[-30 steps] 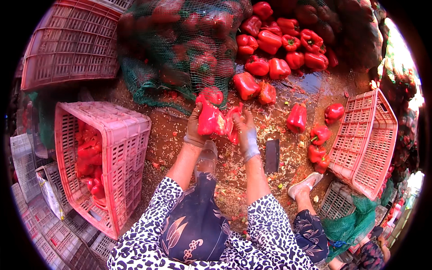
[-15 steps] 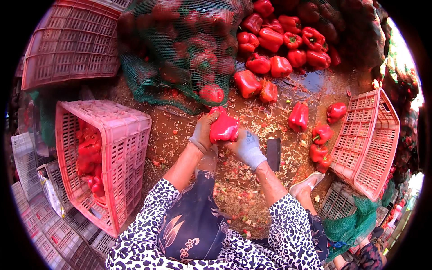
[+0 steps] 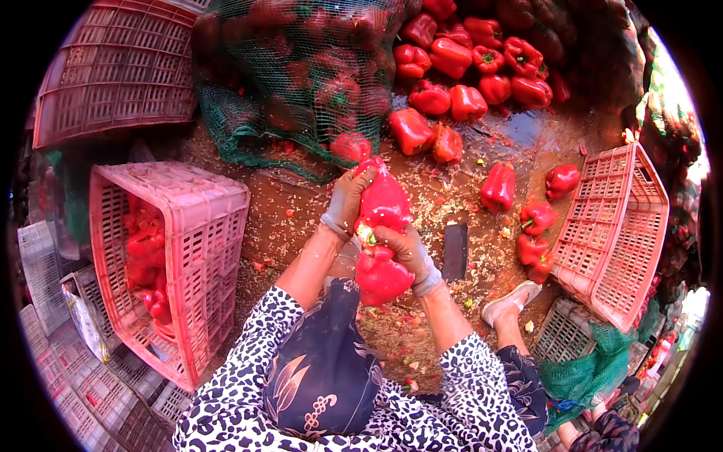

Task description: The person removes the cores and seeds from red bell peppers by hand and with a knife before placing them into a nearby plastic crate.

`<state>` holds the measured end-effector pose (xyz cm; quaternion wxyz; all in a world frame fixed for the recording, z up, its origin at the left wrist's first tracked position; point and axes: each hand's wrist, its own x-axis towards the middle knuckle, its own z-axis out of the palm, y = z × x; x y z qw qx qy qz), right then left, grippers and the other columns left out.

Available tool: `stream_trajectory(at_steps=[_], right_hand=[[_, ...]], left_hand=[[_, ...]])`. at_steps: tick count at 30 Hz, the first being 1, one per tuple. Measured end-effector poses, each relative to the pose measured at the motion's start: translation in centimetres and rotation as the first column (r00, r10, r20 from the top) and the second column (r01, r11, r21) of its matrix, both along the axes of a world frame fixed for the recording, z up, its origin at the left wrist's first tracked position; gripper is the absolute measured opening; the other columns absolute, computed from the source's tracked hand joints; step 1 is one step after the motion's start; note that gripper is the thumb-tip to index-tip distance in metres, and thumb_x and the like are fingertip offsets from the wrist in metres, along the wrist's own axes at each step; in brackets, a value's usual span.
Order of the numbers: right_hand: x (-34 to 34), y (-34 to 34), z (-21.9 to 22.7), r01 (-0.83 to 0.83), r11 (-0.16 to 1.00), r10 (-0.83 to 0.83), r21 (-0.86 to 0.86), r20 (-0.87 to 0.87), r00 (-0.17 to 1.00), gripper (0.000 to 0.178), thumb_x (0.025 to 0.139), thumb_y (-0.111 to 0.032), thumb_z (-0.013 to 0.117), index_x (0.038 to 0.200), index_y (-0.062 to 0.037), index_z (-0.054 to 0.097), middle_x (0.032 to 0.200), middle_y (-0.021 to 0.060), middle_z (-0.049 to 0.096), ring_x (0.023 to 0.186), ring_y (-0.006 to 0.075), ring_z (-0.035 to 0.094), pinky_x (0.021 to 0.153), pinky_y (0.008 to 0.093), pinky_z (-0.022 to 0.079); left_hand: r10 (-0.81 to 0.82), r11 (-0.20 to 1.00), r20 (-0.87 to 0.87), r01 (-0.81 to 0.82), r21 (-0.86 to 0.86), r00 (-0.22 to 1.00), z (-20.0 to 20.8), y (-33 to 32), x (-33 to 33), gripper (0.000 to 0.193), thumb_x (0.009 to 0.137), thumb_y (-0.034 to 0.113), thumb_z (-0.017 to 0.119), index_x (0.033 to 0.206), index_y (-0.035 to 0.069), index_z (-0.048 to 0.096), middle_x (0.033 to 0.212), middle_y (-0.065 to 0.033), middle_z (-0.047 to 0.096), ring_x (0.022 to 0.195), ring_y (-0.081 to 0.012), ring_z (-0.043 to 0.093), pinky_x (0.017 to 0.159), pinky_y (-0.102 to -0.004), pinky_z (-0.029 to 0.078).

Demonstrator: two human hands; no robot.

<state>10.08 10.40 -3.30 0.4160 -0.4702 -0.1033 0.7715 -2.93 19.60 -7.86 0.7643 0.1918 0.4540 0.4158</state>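
In front of my knees, a red bell pepper is split into two parts. My left hand, in a thin stained glove, grips the upper pepper piece. My right hand, gloved too, is closed on the lower pepper piece, with the pale core and seeds showing beside its fingers. The two pieces lie close together; whether they are still joined I cannot tell. Just beyond my left hand, a pepper bulges in the green mesh sack.
A pink crate on its side at left holds red pepper pieces. Another pink crate leans at right, near several loose peppers. Whole peppers are heaped at the back. A dark flat strip lies on the seed-strewn floor.
The pepper, one mass between both hands before, has come apart into two parts. My right hand has moved slightly nearer to me with the lower part, exposing the core.
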Motion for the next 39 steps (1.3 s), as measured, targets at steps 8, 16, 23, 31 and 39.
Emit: stream_trajectory(at_steps=[8, 16, 23, 31, 39], right_hand=[[1.5, -0.7, -0.5, 0.321, 0.945, -0.326, 0.058, 0.157, 0.932, 0.023, 0.091, -0.017, 0.064, 0.108, -0.0003, 0.063, 0.099, 0.0092, 0.069, 0.087, 0.0153, 0.066, 0.078, 0.03, 0.055], [-0.2, 1.0, 11.1, 0.283, 0.849, -0.35, 0.446, 0.074, 0.934, 0.032, 0.094, -0.025, 0.065, 0.115, -0.0021, 0.061, 0.099, 0.0011, 0.065, 0.086, 0.0096, 0.061, 0.075, 0.0249, 0.05], [-8.9, 4.6, 24.6, -0.176, 0.807, 0.089, 0.563, 0.178, 0.98, 0.033, 0.095, -0.024, 0.063, 0.118, -0.0019, 0.058, 0.101, 0.0038, 0.065, 0.085, 0.0084, 0.062, 0.072, 0.0215, 0.051], [-27.4, 5.9, 27.7, -0.628, 0.522, 0.357, 0.578, 0.52, 0.776, 0.042, 0.093, -0.025, 0.061, 0.128, -0.0045, 0.05, 0.109, 0.0078, 0.063, 0.092, 0.0147, 0.064, 0.071, 0.0281, 0.052], [-40.6, 1.1, 19.8, -0.351, 0.748, 0.356, 0.563, 0.105, 0.928, 0.033, 0.098, -0.028, 0.056, 0.123, -0.0078, 0.05, 0.103, 0.0039, 0.061, 0.086, 0.0139, 0.062, 0.074, 0.0284, 0.053]], left_hand=[[0.279, 0.928, -0.239, -0.196, 0.317, 0.93, 5.0, 0.8, -0.2, 0.02, 0.093, 0.02, 0.067, 0.107, 0.005, 0.066, 0.093, -0.0009, 0.066, 0.081, -0.0084, 0.06, 0.072, -0.0261, 0.052], [0.664, 0.589, 0.044, -0.558, 0.585, 0.746, 21.9, -0.7, -15.4, 0.018, 0.093, 0.017, 0.066, 0.108, 0.006, 0.065, 0.099, -0.0016, 0.066, 0.085, -0.0083, 0.061, 0.076, -0.0249, 0.052], [0.69, 0.704, -0.541, 0.274, 0.655, -0.48, 27.0, -11.1, -36.8, 0.061, 0.081, 0.015, 0.075, 0.135, 0.004, 0.05, 0.136, -0.0231, 0.048, 0.128, -0.0395, 0.044, 0.107, -0.0452, 0.038], [0.739, 0.533, -0.509, 0.079, 0.842, 0.441, 26.5, -13.4, -33.0, 0.06, 0.087, 0.04, 0.07, 0.128, 0.0, 0.054, 0.123, -0.0185, 0.058, 0.117, -0.0319, 0.056, 0.102, -0.0395, 0.042], [0.721, 0.654, -0.646, 0.062, 0.754, 0.25, 22.0, -12.9, -39.5, 0.039, 0.083, 0.017, 0.069, 0.117, 0.0, 0.06, 0.112, -0.0208, 0.063, 0.105, -0.0334, 0.062, 0.09, -0.0388, 0.05]])
